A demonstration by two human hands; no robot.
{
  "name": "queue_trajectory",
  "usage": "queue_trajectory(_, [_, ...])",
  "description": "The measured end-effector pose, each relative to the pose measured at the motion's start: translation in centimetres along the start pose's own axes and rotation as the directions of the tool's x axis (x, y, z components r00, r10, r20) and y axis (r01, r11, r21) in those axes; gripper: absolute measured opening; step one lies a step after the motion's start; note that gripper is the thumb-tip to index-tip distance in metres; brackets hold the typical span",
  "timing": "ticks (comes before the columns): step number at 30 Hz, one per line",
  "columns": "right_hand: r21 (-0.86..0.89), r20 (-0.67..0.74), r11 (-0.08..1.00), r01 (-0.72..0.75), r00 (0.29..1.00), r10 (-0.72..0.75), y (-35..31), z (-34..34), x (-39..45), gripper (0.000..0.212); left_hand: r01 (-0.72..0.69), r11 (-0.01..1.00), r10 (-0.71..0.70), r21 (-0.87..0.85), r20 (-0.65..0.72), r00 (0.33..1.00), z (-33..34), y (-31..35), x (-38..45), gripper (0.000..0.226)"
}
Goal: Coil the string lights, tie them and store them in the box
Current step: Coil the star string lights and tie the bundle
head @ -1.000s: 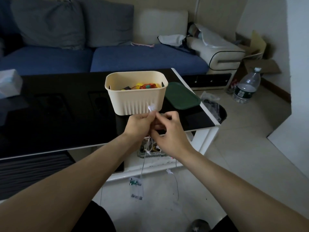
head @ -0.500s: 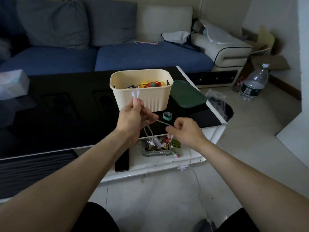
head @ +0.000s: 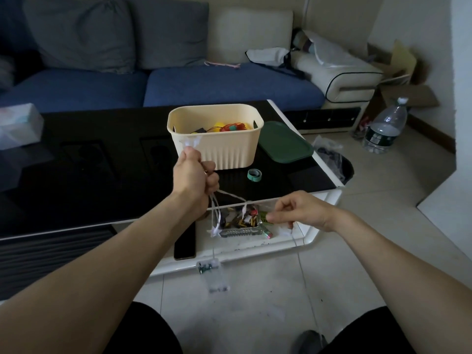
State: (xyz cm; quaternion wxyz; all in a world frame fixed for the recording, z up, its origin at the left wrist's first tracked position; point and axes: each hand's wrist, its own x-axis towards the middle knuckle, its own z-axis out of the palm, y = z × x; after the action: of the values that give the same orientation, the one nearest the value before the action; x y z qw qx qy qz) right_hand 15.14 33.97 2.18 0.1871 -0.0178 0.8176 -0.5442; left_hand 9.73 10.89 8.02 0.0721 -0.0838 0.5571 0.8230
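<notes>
My left hand [head: 195, 175] is fisted around loops of thin white string lights [head: 231, 195] just in front of the cream plastic box [head: 217, 149]; small white bulbs stick out above the fist. The wire runs from that fist to my right hand [head: 296, 210], which pinches it lower and to the right, over the table's white shelf. Beyond that pinch the wire hangs to the floor. A clear battery pack [head: 213, 275] dangles on the wire below my left hand. The box holds colourful items and a red wire coil.
A green lid [head: 283, 143] lies right of the box on the black coffee table [head: 102, 169]. A small green tape roll [head: 255, 175] sits near it. A tray of small items [head: 242, 226] and a phone [head: 185, 241] lie on the lower shelf. Sofa behind, bottle and bin at right.
My hands have drawn apart: the left stayed up by the box with the loops, the right moved down and right, pulling out a length of wire. The battery pack now dangles in view.
</notes>
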Motion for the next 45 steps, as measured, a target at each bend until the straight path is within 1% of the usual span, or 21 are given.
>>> queue_trajectory(2, [-0.011, -0.078, 0.999, -0.042, 0.996, 0.041, 0.9, -1.1, -0.4, 0.028, 0.014, 0.999, -0.015, -0.034, -0.032, 0.999, -0.2, 0.2, 0.2, 0.025])
queue_trajectory(5, [0.08, -0.151, 0.991, -0.109, 0.981, 0.12, 2.0, -2.1, -0.7, 0.042, 0.025, 0.999, -0.025, -0.023, 0.001, 1.0, -0.1, -0.2, 0.0, 0.03])
queue_trajectory(6, [0.118, -0.164, 0.986, -0.119, 0.977, 0.137, 2.2, -2.3, -0.8, 0.041, 0.024, 1.0, -0.024, -0.002, 0.021, 0.999, 0.0, -0.5, -0.2, 0.032])
queue_trajectory(9, [0.185, -0.22, 0.977, -0.109, 0.964, 0.149, 2.7, -2.3, -0.9, 0.018, 0.029, 0.999, -0.03, 0.024, 0.059, 0.998, 0.3, -0.9, -0.5, 0.035])
queue_trajectory(12, [0.178, -0.263, 0.978, -0.108, 0.953, 0.153, 3.2, -2.3, -0.9, 0.02, 0.074, 0.997, -0.075, 0.01, 0.06, 0.995, 0.3, -0.8, -0.4, 0.036])
queue_trajectory(15, [0.196, -0.23, 0.971, -0.139, 0.956, 0.183, 3.7, -2.1, -0.7, 0.026, 0.178, 0.984, -0.178, 0.009, 0.075, 0.981, 0.0, -0.8, -0.2, 0.041])
queue_trajectory(18, [0.214, -0.112, 0.947, -0.24, 0.957, 0.268, 4.5, -1.6, -0.5, 0.033, 0.217, 0.976, -0.218, 0.023, 0.07, 0.973, -0.1, -1.0, 0.0, 0.036])
queue_trajectory(20, [0.175, -0.054, 0.934, -0.311, 0.944, 0.324, 4.8, -1.4, -0.5, 0.037, 0.2, 0.98, -0.201, 0.027, 0.059, 0.978, 0.0, -1.0, 0.0, 0.03])
queue_trajectory(22, [0.113, -0.039, 0.925, -0.363, 0.928, 0.37, 4.6, -1.4, -0.7, 0.039, 0.167, 0.984, -0.171, 0.059, 0.08, 0.982, 0.0, -1.0, 0.1, 0.029])
queue_trajectory(25, [-0.011, -0.064, 0.896, -0.444, 0.894, 0.443, 4.4, -2.2, -1.1, 0.057, 0.095, 0.992, -0.105, 0.084, 0.125, 0.987, -0.2, -1.2, 0.3, 0.032])
queue_trajectory(28, [-0.066, -0.088, 0.845, -0.53, 0.847, 0.524, 5.0, -3.7, -2.0, 0.059, 0.018, 0.992, -0.028, 0.124, 0.076, 0.997, -0.5, -1.3, 0.5, 0.032])
queue_trajectory(30, [-0.105, -0.169, 0.831, -0.546, 0.833, 0.526, 5.1, -4.9, -2.8, 0.058, -0.025, 0.991, 0.02, 0.131, 0.04, 0.999, -0.6, -1.4, 0.7, 0.032])
queue_trajectory(32, [-0.097, -0.288, 0.851, -0.516, 0.833, 0.472, 5.2, -5.7, -3.2, 0.055, -0.061, 0.991, 0.06, 0.119, 0.014, 0.998, -0.5, -1.6, 0.8, 0.032])
queue_trajectory(34, [-0.052, -0.388, 0.899, -0.435, 0.838, 0.383, 4.8, -6.0, -3.0, 0.05, -0.084, 0.99, 0.082, 0.11, 0.017, 0.996, -0.3, -1.7, 0.8, 0.032])
queue_trajectory(36, [0.012, -0.415, 0.945, -0.326, 0.859, 0.301, 3.6, -5.5, -2.7, 0.045, -0.084, 0.991, 0.08, 0.105, 0.042, 0.996, 0.0, -1.7, 0.7, 0.031])
queue_trajectory(39, [0.166, -0.393, 0.97, -0.177, 0.89, 0.23, 1.4, -4.1, -2.3, 0.036, -0.081, 0.989, 0.072, 0.12, 0.072, 0.995, 0.4, -2.0, 0.5, 0.032])
queue_trajectory(40, [0.168, -0.397, 0.977, -0.133, 0.898, 0.19, 0.8, -3.5, -2.2, 0.032, -0.083, 0.988, 0.073, 0.13, 0.081, 0.994, 0.5, -2.1, 0.6, 0.033])
queue_trajectory(43, [0.015, -0.434, 1.0, -0.016, 0.901, 0.021, -0.7, -2.1, -2.1, 0.022, -0.095, 0.984, 0.079, 0.154, 0.105, 0.991, 0.7, -2.4, 0.5, 0.033])
queue_trajectory(45, [-0.02, -0.429, 0.998, 0.057, 0.901, -0.06, -1.6, -1.6, -2.1, 0.021, -0.098, 0.983, 0.082, 0.155, 0.11, 0.991, 0.9, -2.6, 0.3, 0.034])
